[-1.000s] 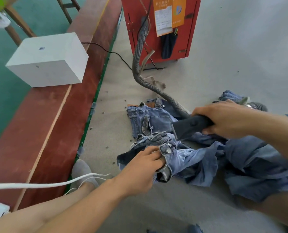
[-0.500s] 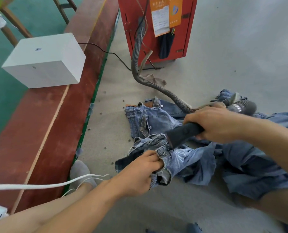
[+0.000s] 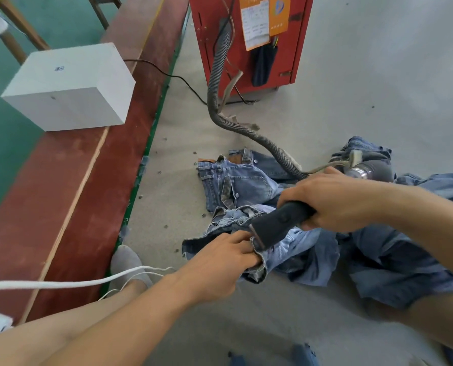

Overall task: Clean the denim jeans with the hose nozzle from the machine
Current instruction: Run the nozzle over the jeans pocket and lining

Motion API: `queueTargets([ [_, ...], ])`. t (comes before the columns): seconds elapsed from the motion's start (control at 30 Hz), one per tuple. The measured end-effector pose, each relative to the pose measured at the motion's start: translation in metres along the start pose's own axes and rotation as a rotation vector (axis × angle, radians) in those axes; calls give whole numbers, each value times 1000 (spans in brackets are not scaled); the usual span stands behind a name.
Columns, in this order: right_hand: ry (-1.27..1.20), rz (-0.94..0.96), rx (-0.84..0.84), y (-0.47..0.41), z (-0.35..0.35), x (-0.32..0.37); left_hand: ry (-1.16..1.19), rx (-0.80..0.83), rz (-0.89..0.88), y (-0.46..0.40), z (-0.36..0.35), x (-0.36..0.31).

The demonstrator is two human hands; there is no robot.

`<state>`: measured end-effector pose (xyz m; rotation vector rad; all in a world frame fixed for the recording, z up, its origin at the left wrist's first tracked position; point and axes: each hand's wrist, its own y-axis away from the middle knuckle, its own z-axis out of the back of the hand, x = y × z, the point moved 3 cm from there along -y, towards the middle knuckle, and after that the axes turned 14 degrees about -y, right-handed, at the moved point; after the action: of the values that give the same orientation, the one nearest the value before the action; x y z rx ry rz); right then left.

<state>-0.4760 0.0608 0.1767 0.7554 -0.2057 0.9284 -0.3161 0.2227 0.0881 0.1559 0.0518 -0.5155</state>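
Crumpled blue denim jeans (image 3: 249, 186) lie on the grey floor in front of me. My left hand (image 3: 220, 260) grips a bunched fold of the denim at the near edge. My right hand (image 3: 333, 199) is wrapped round the dark hose nozzle (image 3: 275, 225), whose flat mouth presses on the denim right beside my left fingers. A grey ribbed hose (image 3: 217, 75) runs from the nozzle up to the red machine (image 3: 296, 35) at the back.
A white box (image 3: 69, 85) sits on a red-brown board (image 3: 88, 180) along the left. A black cable (image 3: 178, 77) runs to the machine. More denim (image 3: 394, 260) lies at the right. My socked foot (image 3: 127, 262) and a white cord (image 3: 61, 283) are near left. Small debris dots the floor.
My right hand has brought the nozzle down and toward me, from the middle of the jeans to the fold that my left hand holds. My left hand kept its grip.
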Motion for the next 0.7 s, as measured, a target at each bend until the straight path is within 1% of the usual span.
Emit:
queueTargets([
  [0.07,-114,27,30,2,2,3,-39,0,-11,-1,-1,-1],
  [0.17,-188,1,-15,7,19,-7,-65,-10,4,0,1,-1],
  [0.27,-54,-62,-33,7,21,-15,-76,-19,-4,-2,4,-1],
  [0.33,54,-52,3,4,8,-11,-93,-11,-12,-3,6,-2],
  [0.37,52,-23,15,4,3,-6,-102,-5,-17,-3,6,-2],
  [0.47,-106,38,26,6,2,3,-137,-31,-16,-3,6,-1],
  [0.53,-191,22,-34,7,15,-4,-83,-43,-7,-6,5,-1],
  [0.57,-213,2,-92,8,23,-9,44,-23,22,-7,5,1],
  [0.6,-218,-26,-156,9,30,-16,272,9,103,-8,6,2],
  [0.63,-208,-60,-210,10,35,-23,585,55,232,-7,8,2],
  [0.67,-186,-91,-240,11,38,-29,946,102,363,-5,10,0],
  [0.7,-152,-113,-242,11,38,-33,1321,122,448,-3,11,-2],
])
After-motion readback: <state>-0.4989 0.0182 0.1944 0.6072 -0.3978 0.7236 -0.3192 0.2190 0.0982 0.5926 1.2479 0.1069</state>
